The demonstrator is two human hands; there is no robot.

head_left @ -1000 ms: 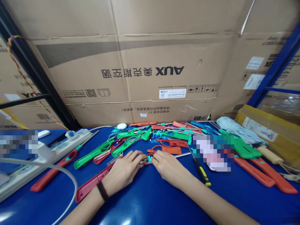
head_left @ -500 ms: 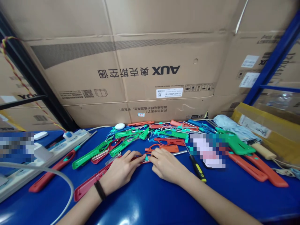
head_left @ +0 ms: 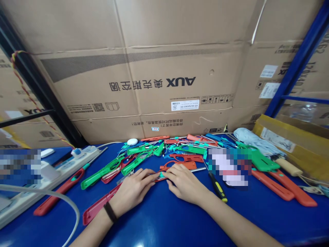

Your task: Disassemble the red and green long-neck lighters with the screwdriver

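Observation:
A red lighter casing (head_left: 99, 206) lies slanting across the table, partly under my left hand (head_left: 136, 188). The fingers of that hand are closed on the casing near its handle end. My right hand (head_left: 183, 181) has its fingers bent and closed at the same end, beside a small teal trigger (head_left: 161, 175). Fingertips of both hands nearly meet there, hiding most of the handle and the small parts in it. A metal lighter tube (head_left: 199, 169) sticks out beyond my right hand. Just behind the hands lies an orange lighter casing (head_left: 189, 165).
Green lighter casings (head_left: 102, 173) and several others lie in a heap at the back. A screwdriver (head_left: 218, 187) is right of my right arm. Power strips (head_left: 60, 168) and a red lighter (head_left: 60, 193) lie left. At right are orange lighters (head_left: 293, 185) and a cardboard box (head_left: 277, 135).
The view has shifted slightly, so everything sits a little lower. Both hands stay at the red casing, with only small finger movements around the teal trigger.

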